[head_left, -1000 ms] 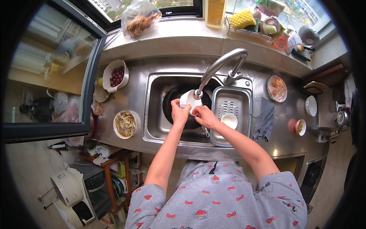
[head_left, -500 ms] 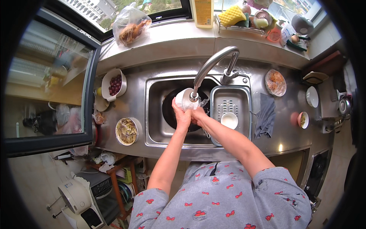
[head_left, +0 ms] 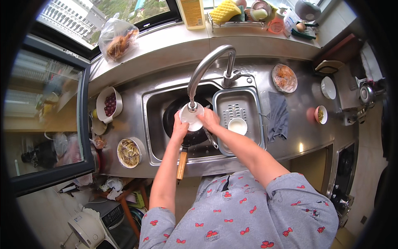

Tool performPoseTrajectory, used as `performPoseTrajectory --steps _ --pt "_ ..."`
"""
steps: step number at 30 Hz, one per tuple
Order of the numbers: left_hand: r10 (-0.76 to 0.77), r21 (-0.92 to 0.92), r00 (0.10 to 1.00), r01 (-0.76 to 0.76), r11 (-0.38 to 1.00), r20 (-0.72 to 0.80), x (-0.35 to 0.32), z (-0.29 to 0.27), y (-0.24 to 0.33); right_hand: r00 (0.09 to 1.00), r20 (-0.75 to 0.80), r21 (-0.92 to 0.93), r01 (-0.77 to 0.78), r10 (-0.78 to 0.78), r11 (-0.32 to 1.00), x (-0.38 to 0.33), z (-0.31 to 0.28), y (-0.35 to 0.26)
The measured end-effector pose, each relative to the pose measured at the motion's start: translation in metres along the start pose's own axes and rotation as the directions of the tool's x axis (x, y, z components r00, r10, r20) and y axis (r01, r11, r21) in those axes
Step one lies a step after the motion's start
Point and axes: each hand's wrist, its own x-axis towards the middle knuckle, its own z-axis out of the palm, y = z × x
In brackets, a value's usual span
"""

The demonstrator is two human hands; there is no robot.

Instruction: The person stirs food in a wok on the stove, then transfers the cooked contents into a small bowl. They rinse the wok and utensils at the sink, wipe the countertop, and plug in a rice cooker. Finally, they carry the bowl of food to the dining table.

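Under the faucet (head_left: 206, 62) I hold a white bowl (head_left: 191, 119) with both hands, its inside turned up toward the spout. My left hand (head_left: 179, 128) grips the bowl's left rim, and my right hand (head_left: 210, 119) grips its right rim. Below the bowl, a black frying pan (head_left: 171, 113) lies in the sink, its wooden handle (head_left: 181, 164) reaching over the front edge. Beside my right hand, the grey draining basket (head_left: 224, 139) holds another small white bowl (head_left: 237, 125). A metal utensil (head_left: 211, 139) lies partly hidden by my right wrist.
On the left counter stand a white container of grapes (head_left: 110, 104) and a dish of sliced food (head_left: 129, 152). To the right are a grey cloth (head_left: 277, 116), a covered dish (head_left: 285, 78) and small bowls (head_left: 328, 87). An open window frame (head_left: 86, 116) juts in at left.
The bowl has turned from showing its side to showing its inside upward. My right hand has moved to its right rim. The pan's wooden handle has come into view.
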Motion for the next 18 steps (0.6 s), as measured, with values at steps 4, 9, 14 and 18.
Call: performPoseTrajectory --steps 4,9,14,18 --pt "0.414 0.525 0.902 -0.414 0.743 0.126 0.019 0.009 0.026 0.983 0.158 -0.249 0.128 -0.090 0.960 0.016 -0.068 -0.016" --pt "0.492 0.778 0.817 -0.509 0.368 0.302 0.042 0.034 0.041 0.990 0.097 -0.051 0.105 -0.100 0.993 -0.002 -0.115 0.007" --pt "0.419 0.807 0.846 -0.483 0.341 0.330 0.021 0.033 0.037 1.000 -0.027 -0.009 0.005 -0.005 1.000 -0.003 -0.162 0.047" --pt "0.377 0.643 0.926 -0.277 0.714 -0.021 0.030 0.034 0.019 0.976 -0.174 0.202 -0.094 0.130 0.975 0.032 -0.167 0.102"
